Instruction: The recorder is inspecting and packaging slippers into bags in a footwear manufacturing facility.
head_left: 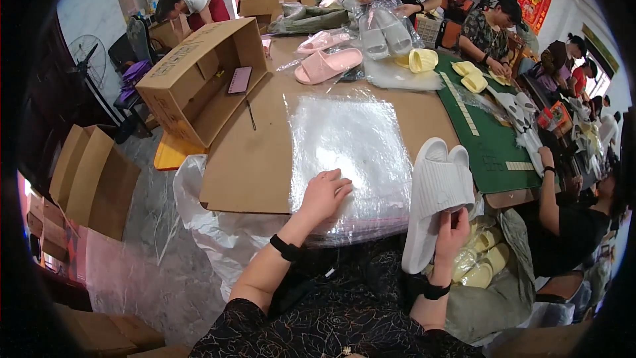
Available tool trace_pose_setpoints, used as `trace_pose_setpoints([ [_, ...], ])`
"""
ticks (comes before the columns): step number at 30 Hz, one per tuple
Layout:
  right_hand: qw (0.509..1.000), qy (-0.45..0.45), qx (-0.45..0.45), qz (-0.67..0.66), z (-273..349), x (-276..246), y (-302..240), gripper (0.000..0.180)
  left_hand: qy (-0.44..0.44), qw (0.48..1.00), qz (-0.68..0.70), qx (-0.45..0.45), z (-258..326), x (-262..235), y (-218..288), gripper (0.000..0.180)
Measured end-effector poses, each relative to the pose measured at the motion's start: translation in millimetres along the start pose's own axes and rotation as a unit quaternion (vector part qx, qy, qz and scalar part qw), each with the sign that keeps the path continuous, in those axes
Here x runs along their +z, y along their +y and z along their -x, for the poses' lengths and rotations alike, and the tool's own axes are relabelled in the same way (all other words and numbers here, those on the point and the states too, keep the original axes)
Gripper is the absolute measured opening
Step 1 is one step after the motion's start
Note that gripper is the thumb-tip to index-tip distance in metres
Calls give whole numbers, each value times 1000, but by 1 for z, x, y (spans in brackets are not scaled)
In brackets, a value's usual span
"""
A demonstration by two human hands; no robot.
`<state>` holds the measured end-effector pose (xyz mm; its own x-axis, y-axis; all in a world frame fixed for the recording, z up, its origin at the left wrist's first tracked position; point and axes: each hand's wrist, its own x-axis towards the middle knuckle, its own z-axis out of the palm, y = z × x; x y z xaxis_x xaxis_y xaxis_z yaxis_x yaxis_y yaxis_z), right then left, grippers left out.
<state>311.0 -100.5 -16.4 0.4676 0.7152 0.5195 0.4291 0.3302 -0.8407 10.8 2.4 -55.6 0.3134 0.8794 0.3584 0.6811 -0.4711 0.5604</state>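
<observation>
A pair of white slide slippers [434, 189] with ribbed straps stands on end at the right side of the bags. My right hand [452, 231] grips the pair, its fingers at the strap of the nearer slipper; part of the grip is hidden. In front of me lies a stack of clear plastic bags [351, 132], shiny and slightly wrinkled, reaching over the near table edge. My left hand [324, 195] rests on the bags' lower part, fingers partly spread and lightly bent, with nothing seen inside it.
An open cardboard box [192, 83] lies on its side at the left, with a phone [240, 80] and a pen [250, 114] beside it. Pink slippers [328, 66] and bagged grey slippers [386, 33] sit farther back. Yellow slippers [487, 258] fill a sack at right. Co-workers surround the tables.
</observation>
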Motion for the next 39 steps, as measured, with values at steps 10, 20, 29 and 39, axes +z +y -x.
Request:
trace_pose_setpoints([
  [10,993,-73,-58,72,1,2,-31,12,1,956,244,-161,-10,0,-15,39],
  [20,925,-333,-113,147,15,34,-69,20,-98,874,422,-222,-22,-16,-20,43],
  [29,907,-337,-80,240,10,27,-43,20,-154,921,324,-151,-26,-35,-3,40],
  [39,893,-377,-115,217,14,32,-61,19,-104,993,26,48,-18,-47,31,39],
])
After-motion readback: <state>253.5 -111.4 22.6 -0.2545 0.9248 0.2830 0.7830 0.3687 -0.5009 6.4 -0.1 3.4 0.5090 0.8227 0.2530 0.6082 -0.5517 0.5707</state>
